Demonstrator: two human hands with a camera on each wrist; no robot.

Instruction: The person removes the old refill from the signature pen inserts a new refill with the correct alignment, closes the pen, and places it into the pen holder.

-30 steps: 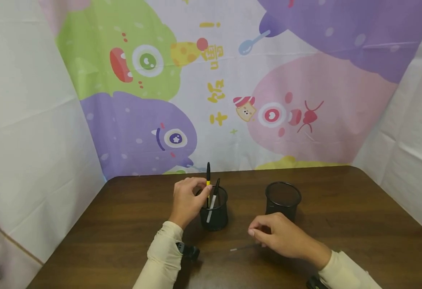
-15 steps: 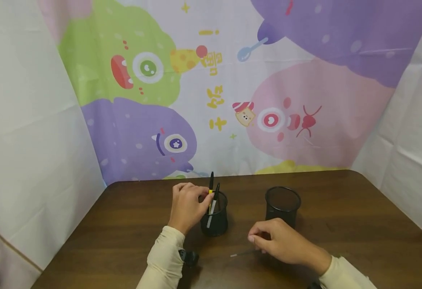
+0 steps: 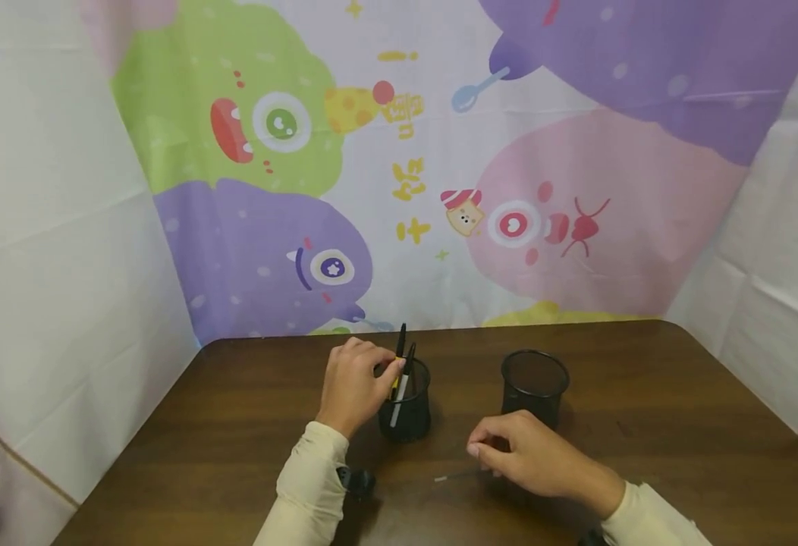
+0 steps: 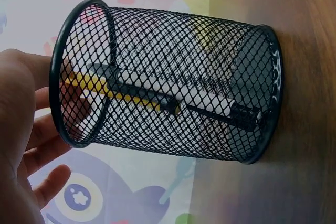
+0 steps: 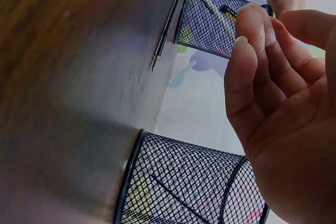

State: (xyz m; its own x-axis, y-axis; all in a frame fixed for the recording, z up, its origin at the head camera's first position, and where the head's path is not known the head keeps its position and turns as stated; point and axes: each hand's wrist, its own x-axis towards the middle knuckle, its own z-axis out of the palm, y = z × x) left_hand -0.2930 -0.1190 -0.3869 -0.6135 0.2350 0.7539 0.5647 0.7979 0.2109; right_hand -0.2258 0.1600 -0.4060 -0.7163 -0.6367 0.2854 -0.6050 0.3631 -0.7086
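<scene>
My left hand (image 3: 358, 387) is at the rim of the left black mesh pen cup (image 3: 406, 425), pinching a yellow-and-black pen (image 3: 401, 341) between thumb and fingertips. In the left wrist view, the yellow pen (image 4: 134, 98) reaches down inside the cup, its lower end above the bottom. Beside it a white pen (image 4: 163, 86) with black ends leans in the same cup. Over the table, my right hand (image 3: 535, 455) has its fingers loosely curled around nothing. A thin dark pen refill (image 5: 169, 24) with a metal tip lies on the table near that hand.
A second black mesh cup (image 3: 535, 383) stands to the right, just behind my right hand. The brown wooden table (image 3: 221, 455) meets a cartoon-printed cloth (image 3: 426, 288) at the back, and white cloth (image 3: 58, 227) hangs at the sides.
Held by my left hand, the yellow-and-black pen has come down a little into the left cup and tilts slightly more to the right. My right hand has stayed nearly still.
</scene>
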